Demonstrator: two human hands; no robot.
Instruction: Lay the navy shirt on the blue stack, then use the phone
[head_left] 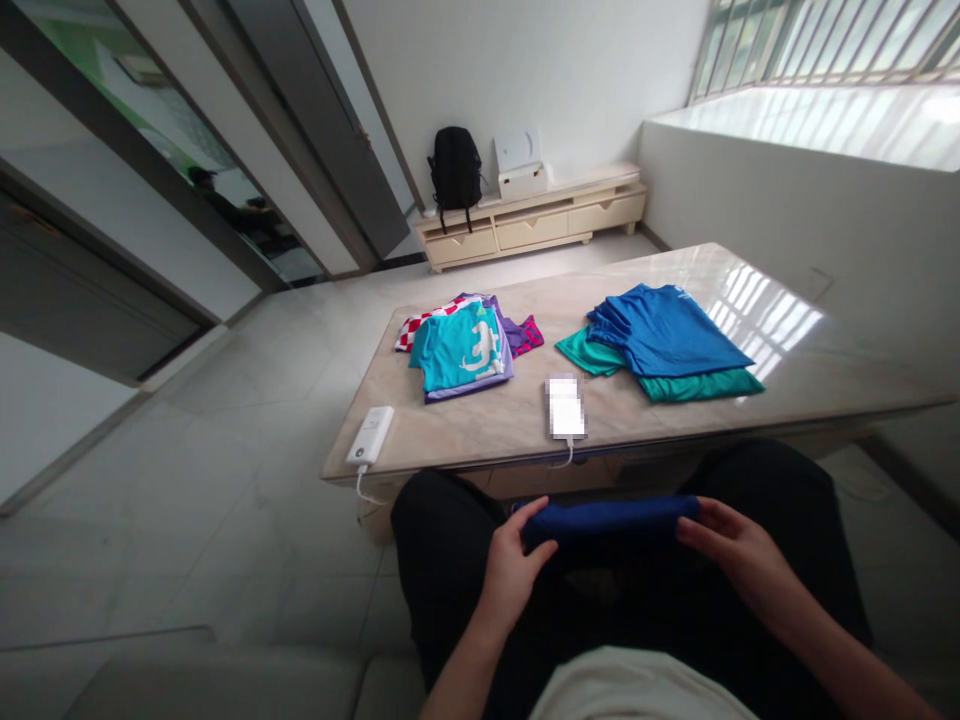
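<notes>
A folded dark blue cloth garment (611, 520) is stretched level between my two hands, above my lap. My left hand (517, 560) grips its left end, thumb below and fingers along the top. At the right end my right hand (731, 540) pinches it the same way. Beyond my knees, on the marble-topped table (517, 425), lies a stack of folded shirts with a teal one (459, 348) on top. Farther right, a blue shirt (667, 330) rests over a green one (701, 386).
A phone (565, 407) with a white cable lies near the table's front edge. To its left is a white power bank (370, 436). A black backpack (455, 168) and a white box-like device (521, 165) stand on the low cabinet (532, 228). Another person (232, 212) sits beyond the doorway.
</notes>
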